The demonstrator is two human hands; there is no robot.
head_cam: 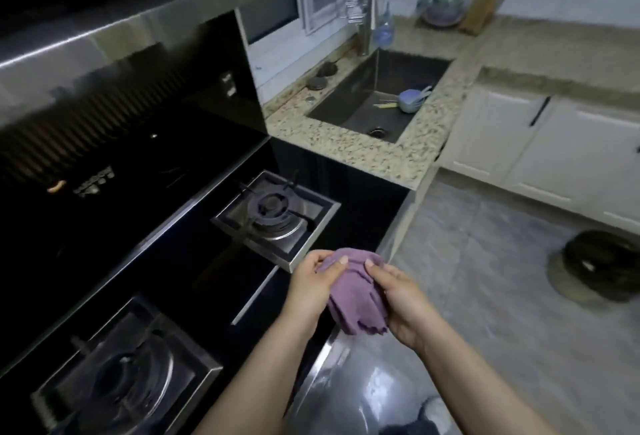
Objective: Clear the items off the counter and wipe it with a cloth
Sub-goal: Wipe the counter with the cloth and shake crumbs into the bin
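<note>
Far to the left of the grip sits the near burner (128, 379), and just beyond the knuckles the second burner (275, 214), both on the black glass hob (194, 261). The left hand (311, 287) has its fingers curled over the upper left edge of the purple cloth (353, 299), thumb pressed on top. The cloth is bunched between the two hands, held in the air above the hob's front edge, its loose corners hanging below the palms. The right hand (401, 303) grips the other side, thumb on the fabric and fingers wrapped beneath.

She seems to be gathering or wringing the cloth before wiping. To do it well I'd fold it into a flat pad rather than a ball, so one palm can press a broad face down.

Up and to the right of the grip, the tap (369, 1) runs into the sink (349, 105), where a blue bowl (410, 100) lies. The speckled counter (346, 147) around it looks ready for wiping; shut the water off first.
</note>
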